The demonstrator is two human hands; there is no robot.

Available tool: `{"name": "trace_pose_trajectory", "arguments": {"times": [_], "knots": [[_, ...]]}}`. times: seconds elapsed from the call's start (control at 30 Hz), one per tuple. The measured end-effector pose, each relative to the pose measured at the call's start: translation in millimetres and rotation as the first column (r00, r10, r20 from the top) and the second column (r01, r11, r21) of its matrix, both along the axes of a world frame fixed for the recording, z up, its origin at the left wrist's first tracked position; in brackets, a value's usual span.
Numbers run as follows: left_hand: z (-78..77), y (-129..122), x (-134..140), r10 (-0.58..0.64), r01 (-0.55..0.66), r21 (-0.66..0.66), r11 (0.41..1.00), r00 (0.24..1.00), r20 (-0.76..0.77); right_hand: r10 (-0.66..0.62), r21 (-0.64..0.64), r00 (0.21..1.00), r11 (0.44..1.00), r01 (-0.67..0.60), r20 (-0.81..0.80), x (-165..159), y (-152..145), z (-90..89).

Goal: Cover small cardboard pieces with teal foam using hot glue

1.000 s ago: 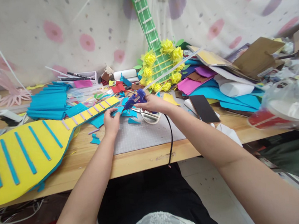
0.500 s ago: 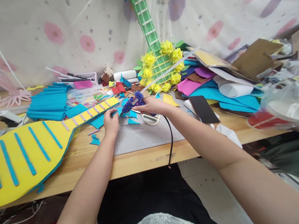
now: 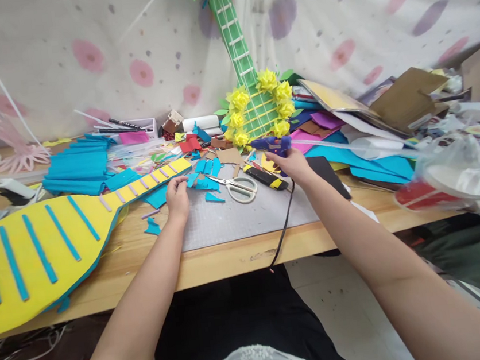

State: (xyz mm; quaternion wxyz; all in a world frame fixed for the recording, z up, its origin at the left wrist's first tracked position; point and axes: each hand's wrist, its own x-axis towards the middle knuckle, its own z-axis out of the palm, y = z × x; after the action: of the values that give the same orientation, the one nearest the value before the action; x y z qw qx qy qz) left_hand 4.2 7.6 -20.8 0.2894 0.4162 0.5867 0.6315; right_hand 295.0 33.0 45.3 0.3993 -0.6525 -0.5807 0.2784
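Head view: blue hot-glue gun, shifted right and away from the left hand since half a second ago, and now near the yellow flowers of a green paper guitar.
Right hand: closed around the glue gun's handle; black cord hanging past the table's edge.
Left hand: fingers curled, tips at a blue paper scrap; whether they grip it cannot be told.
Between the hands: white-handled scissors, partly open, and a black-and-yellow utility knife, both on a grey cutting mat.
Left side: yellow lute-shaped instrument, blue strips across its body, neck tip near the left hand.
Beside the right wrist: black smartphone, partly covered.
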Motion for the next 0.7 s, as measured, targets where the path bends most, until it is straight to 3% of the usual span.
{"name": "trace_pose_trajectory", "arguments": {"times": [0.13, 0.33, 0.5, 0.63, 0.7], "knots": [[-6.1, 3, -2, -0.039, 0.038, 0.036, 0.999, 0.999, 0.025, -0.192, -0.041, 0.963, 0.978, 0.203, 0.19, 32, 3, -25.4], [-14.8, 5, -4, -0.082, 0.085, 0.039, 0.996, 0.995, -0.057, -0.174, -0.075, 0.927, 0.975, 0.211, 0.333, 40, 3, -45.8], [-12.8, 2, -1, -0.108, 0.128, 0.059, 0.99, 0.958, -0.266, -0.095, -0.136, 0.845, 0.971, 0.194, 0.527, 37, -6, -37.9], [-10.4, 1, -1, -0.074, 0.099, 0.063, 0.993, 0.945, -0.319, -0.098, -0.06, 0.634, 0.973, 0.223, 0.768, 34, -25, -19.8], [-10.7, 1, -2, -0.074, 0.103, 0.073, 0.992, 0.944, -0.321, -0.033, -0.117, 0.575, 0.968, 0.222, 0.817, 29, -34, -8.2]]}}
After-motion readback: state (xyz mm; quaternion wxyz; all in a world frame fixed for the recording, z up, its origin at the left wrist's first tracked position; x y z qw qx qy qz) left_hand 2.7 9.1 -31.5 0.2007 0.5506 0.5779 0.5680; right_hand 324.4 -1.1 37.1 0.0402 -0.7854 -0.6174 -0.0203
